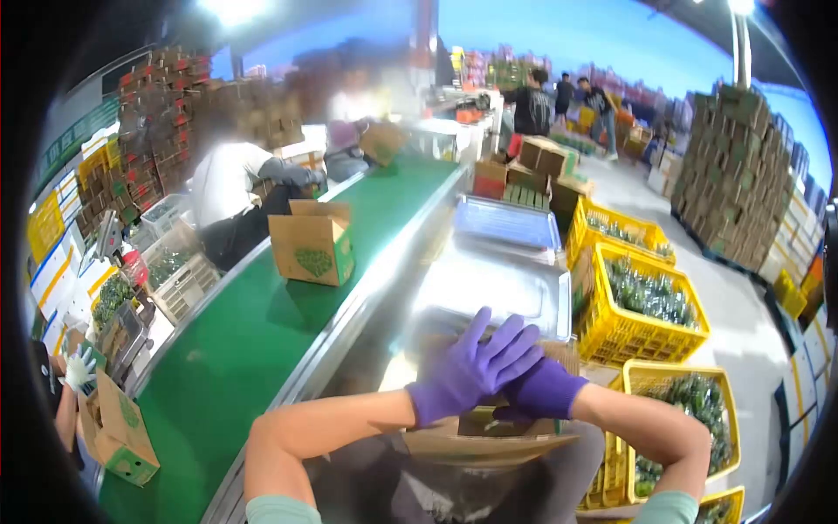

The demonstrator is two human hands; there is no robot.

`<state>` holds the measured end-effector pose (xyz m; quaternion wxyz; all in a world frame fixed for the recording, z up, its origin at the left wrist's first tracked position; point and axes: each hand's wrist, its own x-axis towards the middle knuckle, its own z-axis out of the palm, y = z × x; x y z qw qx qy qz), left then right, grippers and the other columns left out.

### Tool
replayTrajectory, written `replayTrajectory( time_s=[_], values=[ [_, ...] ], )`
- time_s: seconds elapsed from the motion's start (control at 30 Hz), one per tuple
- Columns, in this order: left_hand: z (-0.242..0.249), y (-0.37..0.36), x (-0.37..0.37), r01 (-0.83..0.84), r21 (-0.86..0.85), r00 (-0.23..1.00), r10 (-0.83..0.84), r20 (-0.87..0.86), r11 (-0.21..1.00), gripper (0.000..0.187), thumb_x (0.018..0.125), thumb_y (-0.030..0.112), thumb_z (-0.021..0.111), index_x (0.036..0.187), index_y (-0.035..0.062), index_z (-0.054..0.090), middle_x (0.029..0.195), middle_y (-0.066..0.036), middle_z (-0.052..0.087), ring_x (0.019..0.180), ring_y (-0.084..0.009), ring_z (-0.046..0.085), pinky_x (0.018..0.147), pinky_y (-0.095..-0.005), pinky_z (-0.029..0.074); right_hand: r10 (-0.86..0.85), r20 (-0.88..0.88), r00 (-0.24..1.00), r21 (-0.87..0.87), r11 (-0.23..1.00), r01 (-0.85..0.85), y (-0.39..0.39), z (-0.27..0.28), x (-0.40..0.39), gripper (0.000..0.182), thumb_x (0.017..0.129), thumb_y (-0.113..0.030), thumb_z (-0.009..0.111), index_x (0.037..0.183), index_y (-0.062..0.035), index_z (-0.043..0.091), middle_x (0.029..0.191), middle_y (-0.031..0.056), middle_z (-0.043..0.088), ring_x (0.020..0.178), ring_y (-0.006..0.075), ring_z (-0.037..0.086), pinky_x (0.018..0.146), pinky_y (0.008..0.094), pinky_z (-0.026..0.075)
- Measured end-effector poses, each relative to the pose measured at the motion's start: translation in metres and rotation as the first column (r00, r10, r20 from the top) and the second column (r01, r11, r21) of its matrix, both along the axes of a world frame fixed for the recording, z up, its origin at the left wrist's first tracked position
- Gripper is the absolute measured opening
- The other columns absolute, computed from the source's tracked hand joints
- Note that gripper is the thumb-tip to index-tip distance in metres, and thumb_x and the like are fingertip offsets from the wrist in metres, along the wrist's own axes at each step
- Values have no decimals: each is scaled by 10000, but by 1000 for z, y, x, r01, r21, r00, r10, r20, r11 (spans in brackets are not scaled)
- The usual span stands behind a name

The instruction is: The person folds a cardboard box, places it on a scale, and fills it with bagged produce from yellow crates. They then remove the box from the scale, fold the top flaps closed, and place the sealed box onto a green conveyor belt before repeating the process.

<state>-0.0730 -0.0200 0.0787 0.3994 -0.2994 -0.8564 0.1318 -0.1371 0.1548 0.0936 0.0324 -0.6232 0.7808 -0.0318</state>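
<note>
- The open cardboard box [480,450] is sitting just right of the green belt [218,375], at its near end, with both hands covering much of its mouth.
- Its board is showing plain brown, its near flap is folding outward, and its inside is looking dark; any contents are hiding from view.
- The purple-gloved left hand [471,367] is lying across the other, right of the belt, its fingers extending and slightly parting, gripping nothing visible.
- The right hand [546,390] is reaching in underneath, farther right of the belt; its fingers are hiding, so I cannot tell whether they are gripping anything.
- The step in hand seems to be handling at the box's mouth; the next move is probably calling for uncrossing the hands.
- Right of the belt, a metal tray [524,288] is lying beyond the box; farther right, a yellow crate [633,336] is holding green produce [650,288].
- On the belt, a green-printed carton [314,244] is standing open.
- Left of the belt, another person's gloved hand [78,370] is showing.
</note>
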Motion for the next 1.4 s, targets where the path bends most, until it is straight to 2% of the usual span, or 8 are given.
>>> replayTrajectory(
  time_s=[0.1,0.17,0.33,0.47,0.53,0.67,0.77,1.4],
  values=[
    [0,-9,7,-85,48,996,86,-18,995,519,902,289,458,1410,192,412,1444,-142,414,1312,-356,407,1064,-572,323,-305,279,911,562,821,103,-6,71,22,501,930,-554,473,1081,-108,644,877,171,668,797,337,661,736,444,514],
    [5,-8,11,-66,115,998,67,0,991,520,905,287,471,1412,192,404,1411,-147,435,1250,-351,448,1037,-541,369,-27,340,940,46,999,12,22,58,31,538,943,-568,457,985,-54,610,816,196,627,753,348,649,676,457,493],
    [0,-9,0,-111,78,982,121,-142,991,527,878,267,531,1378,131,435,1302,-161,515,835,-274,549,753,-405,492,-115,244,963,211,975,63,26,69,57,367,922,-399,557,1111,-84,563,848,188,628,812,367,638,677,444,492],
    [65,-33,5,-122,504,505,-384,773,855,850,886,585,521,1323,-132,391,1193,-237,581,1031,-385,589,841,-468,457,214,515,830,-265,961,-83,25,38,16,370,911,-312,631,1186,-68,601,940,163,687,818,323,679,701,358,526],
    [65,-33,18,53,425,648,-356,674,903,1026,721,622,682,1395,-74,344,1328,-298,467,1156,-423,531,974,-455,419,8,703,711,-33,999,21,25,16,9,382,903,-292,647,1176,-28,606,1032,134,702,856,282,693,744,321,530],
    [66,-26,47,25,12,788,-28,615,1000,1147,613,612,754,1419,-73,311,1403,-269,376,1185,-389,488,1006,-439,363,-265,536,802,-157,902,403,18,24,43,359,813,-373,726,1045,-106,663,925,106,665,846,280,642,776,384,501],
    [45,-11,49,39,-6,663,-22,748,999,992,676,514,750,1394,-41,348,1300,-229,482,1081,-315,561,956,-418,392,-340,-402,850,-659,752,-11,19,19,52,615,752,-497,732,1134,-40,578,1184,223,550,1107,421,525,936,536,402],
    [25,-11,39,-94,12,624,50,780,995,1251,628,758,645,1523,55,124,1554,-218,178,1342,-545,254,1039,-711,175,-174,-37,984,-259,953,158,29,-7,16,956,860,-676,480,1311,162,385,1322,381,423,1267,521,394,1060,554,299]
  ],
)
